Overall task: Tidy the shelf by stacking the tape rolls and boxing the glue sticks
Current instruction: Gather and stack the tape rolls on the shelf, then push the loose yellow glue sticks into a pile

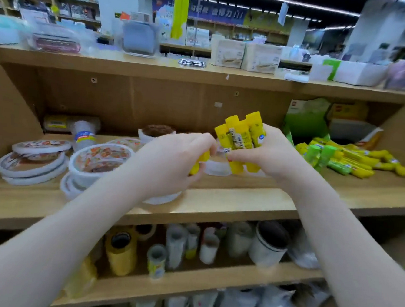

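My right hand (273,154) grips a bundle of several yellow glue sticks (242,138), held upright above the middle of the wooden shelf (217,200). My left hand (174,158) holds one more yellow glue stick (199,164) right beside the bundle. A loose pile of yellow and green glue sticks (348,160) lies on the shelf at the right, in front of an open green box (305,122). Flat white tape rolls (33,162) are stacked at the left, and another stack (100,163) sits next to them.
A yellow box (347,111) stands behind the green one. A clear tape stack (84,132) and a brown-cored roll (157,131) stand at the back. The lower shelf holds upright tape rolls (121,251). Boxes and containers crowd the top (245,56).
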A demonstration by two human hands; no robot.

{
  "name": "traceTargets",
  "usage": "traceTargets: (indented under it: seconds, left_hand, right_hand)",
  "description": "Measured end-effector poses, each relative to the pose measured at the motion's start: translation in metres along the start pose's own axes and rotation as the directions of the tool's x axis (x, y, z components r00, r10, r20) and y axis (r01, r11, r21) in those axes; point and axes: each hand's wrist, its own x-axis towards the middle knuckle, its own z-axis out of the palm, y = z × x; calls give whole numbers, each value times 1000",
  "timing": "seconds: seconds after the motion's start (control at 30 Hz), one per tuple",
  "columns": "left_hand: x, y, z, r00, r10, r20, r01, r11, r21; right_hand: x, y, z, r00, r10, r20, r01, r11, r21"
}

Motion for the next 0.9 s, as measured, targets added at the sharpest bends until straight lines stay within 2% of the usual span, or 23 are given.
traceTargets:
  seconds: [0.1, 0.2, 0.33, 0.4, 0.47, 0.5, 0.6, 0.73, 0.83, 0.9]
  left_hand:
    - [30, 37, 29, 999, 29, 45, -28, 999, -25]
    - [69, 83, 59, 990, 132, 41, -129, 989, -75]
    - [125, 147, 106, 978, 208, 22, -205, 973, -105]
    - [155, 175, 133, 978, 207, 27, -203, 972, -121]
    - [186, 200, 162, 979, 197, 44, -189, 972, -136]
    - [201, 210, 176, 981, 186, 62, -176, 975, -138]
    - [241, 229, 216, 981, 111, 162, -87, 985, -148]
    - [272, 232, 256, 956, -84, 281, 170, 940, -296]
    - [279, 226, 267, 925, -242, 292, 294, 944, -149]
    - [274, 219, 267, 930, -263, 257, 282, 958, -42]
  right_hand:
    - [-33, 14, -53, 998, -12, -68, 12, 1000, 3]
    - [-56, 38, -120, 990, -6, -139, 0, 999, -46]
    - [-69, 92, -216, 975, 53, -217, -113, 955, -274]
    - [-66, 126, -260, 964, 115, -238, -217, 858, -465]
    - [-63, 158, -297, 950, 168, -264, -303, 703, -643]
    - [-60, 171, -312, 947, 185, -261, -317, 657, -684]
    - [-47, 194, -338, 962, 170, -215, -273, 610, -744]
    - [-26, 212, -354, 983, 134, -122, -171, 463, -870]
    - [-18, 226, -354, 998, 40, -38, -51, 399, -915]
    - [-19, 235, -350, 999, -38, -15, 3, 444, -896]
